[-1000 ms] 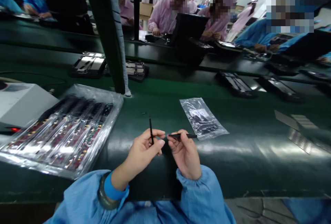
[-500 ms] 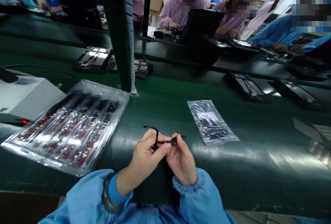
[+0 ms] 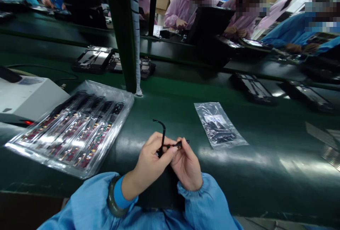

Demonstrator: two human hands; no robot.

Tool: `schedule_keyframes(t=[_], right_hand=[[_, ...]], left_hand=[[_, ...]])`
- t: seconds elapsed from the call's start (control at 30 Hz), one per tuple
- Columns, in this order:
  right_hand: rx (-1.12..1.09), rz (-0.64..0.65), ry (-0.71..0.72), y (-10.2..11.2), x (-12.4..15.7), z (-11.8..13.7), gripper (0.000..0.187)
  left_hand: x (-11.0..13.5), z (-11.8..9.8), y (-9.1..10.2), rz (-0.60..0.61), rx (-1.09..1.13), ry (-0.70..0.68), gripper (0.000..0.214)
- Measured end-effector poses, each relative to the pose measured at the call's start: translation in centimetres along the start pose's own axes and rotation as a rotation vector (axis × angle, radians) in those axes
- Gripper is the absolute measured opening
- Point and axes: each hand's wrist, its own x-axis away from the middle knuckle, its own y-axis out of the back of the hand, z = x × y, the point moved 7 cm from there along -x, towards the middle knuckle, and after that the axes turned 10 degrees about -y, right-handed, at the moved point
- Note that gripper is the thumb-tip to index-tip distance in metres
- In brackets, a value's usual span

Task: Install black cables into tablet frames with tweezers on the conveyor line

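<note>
A thin black flex cable (image 3: 163,134) is pinched between my two hands above the bench. One end of it stands up over my left fingers and curls to the left. My left hand (image 3: 148,162) is closed, with thumb and index finger on the cable. Opposite it, my right hand (image 3: 188,168) is also closed, its fingertips gripping the cable's other end, whose dark tip shows past the thumb. The part between the fingertips is mostly covered. To the right lies a clear plastic bag (image 3: 219,125) with dark parts inside.
At left, a clear plastic tray (image 3: 126,107) holds rows of small circuit boards with black cables. Behind it sits a white machine (image 3: 29,95) with a red light. A green post (image 3: 123,46) rises from the bench. Open device housings (image 3: 92,59) line the back. Co-workers sit across.
The cable's free end has risen and stands taller over my left hand. Both hands keep almost the same place and grip. The whole view has shifted slightly.
</note>
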Motion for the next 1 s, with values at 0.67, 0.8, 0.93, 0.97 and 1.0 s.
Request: schedule_keyframes(t=[0.67,0.8,0.93,0.97,1.0], right_hand=[[-0.116,0.077,-0.159,-0.5,0.0,-1.2,0.016],[-0.146,0.069,-0.183,-0.9,0.1,-1.4,0.018],[-0.14,0.06,-0.177,-1.0,0.1,-1.4,0.019],[-0.134,0.063,-0.177,-1.0,0.1,-1.4,0.019],[-0.13,0.067,-0.177,-1.0,0.1,-1.4,0.019]], left_hand=[[0.4,-0.2,-0.3,0.057,0.028,-0.024,0.012],[0.4,-0.5,-0.3,0.068,0.025,-0.053,0.013],[0.4,-0.8,-0.2,0.066,0.019,-0.053,0.012],[0.3,-0.8,-0.2,0.066,0.02,-0.051,0.012],[0.3,-0.9,-0.2,0.067,0.022,-0.051,0.012]])
